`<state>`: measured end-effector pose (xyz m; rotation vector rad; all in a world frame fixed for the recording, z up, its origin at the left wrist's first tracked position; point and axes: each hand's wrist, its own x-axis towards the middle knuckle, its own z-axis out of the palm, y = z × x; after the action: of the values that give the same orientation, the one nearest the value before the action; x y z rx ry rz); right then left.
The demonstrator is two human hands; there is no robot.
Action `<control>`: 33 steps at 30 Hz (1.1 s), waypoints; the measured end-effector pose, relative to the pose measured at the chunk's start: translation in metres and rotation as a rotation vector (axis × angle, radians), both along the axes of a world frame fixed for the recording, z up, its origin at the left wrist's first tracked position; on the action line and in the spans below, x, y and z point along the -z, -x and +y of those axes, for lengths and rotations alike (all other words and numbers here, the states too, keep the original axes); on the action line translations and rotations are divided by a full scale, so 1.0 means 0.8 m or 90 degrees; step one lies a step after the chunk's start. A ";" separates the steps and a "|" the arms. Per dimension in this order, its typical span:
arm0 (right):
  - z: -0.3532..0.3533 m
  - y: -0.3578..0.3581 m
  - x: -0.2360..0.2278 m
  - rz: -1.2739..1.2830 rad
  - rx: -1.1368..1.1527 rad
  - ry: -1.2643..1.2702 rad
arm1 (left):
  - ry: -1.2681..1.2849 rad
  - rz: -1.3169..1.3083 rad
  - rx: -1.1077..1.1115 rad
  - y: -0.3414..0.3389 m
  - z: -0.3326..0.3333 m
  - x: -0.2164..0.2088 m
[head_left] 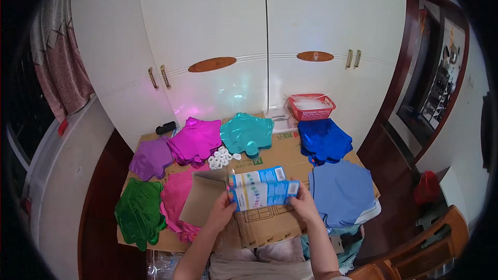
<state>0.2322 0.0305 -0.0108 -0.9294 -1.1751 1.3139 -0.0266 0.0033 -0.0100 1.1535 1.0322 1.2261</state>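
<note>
Between my two hands is a blue-and-white printed packet (251, 197), held by its ends above the cardboard. My left hand (223, 206) pinches its left end, with the thumb near the lower corner. The fingers of my right hand (304, 202) close on its right end. Just behind it is a second blue-and-white packet (259, 176), partly covered by the held one. To the left of my left hand stands an open brown box (203, 199), beside a stack of pink foil pieces (174, 197). Nearest my right hand on the other side is a stack of pale blue pieces (342, 193).
Flattened cardboard (282, 151) covers the table. Around it lie flat shiny stacks: green (139, 210), purple (150, 159), magenta (194, 140), teal (246, 132) and dark blue (325, 139). Small white rings (220, 158) sit mid-table. A red basket (312, 114) holds white sticks. A wooden chair (420, 251) stands right.
</note>
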 end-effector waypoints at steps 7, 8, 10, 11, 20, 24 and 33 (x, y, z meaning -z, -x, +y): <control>-0.034 0.019 0.026 -0.020 -0.036 -0.036 | 0.056 0.113 0.016 -0.018 -0.050 -0.013; -0.037 0.023 0.034 -0.024 0.007 -0.080 | 0.065 0.103 0.013 -0.022 -0.050 -0.013; -0.042 0.038 0.031 -0.166 0.158 -0.207 | 0.066 0.121 0.012 -0.017 -0.052 0.009; -0.045 0.042 0.028 -0.237 0.234 -0.271 | 0.066 0.129 0.012 -0.015 -0.053 0.017; -0.085 0.042 -0.002 -0.139 -0.052 -0.146 | 0.045 0.028 -0.016 -0.012 -0.089 -0.001; -0.100 0.042 0.002 -0.101 -0.139 -0.100 | 0.083 0.051 -0.006 -0.005 -0.099 -0.008; -0.106 0.064 -0.008 -0.066 -0.057 -0.138 | 0.051 0.026 -0.061 0.009 -0.116 0.021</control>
<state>0.1812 -0.0540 -0.0040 -0.8013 -1.4226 1.1915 -0.0339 -0.0894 -0.0264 1.0810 1.1684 1.2283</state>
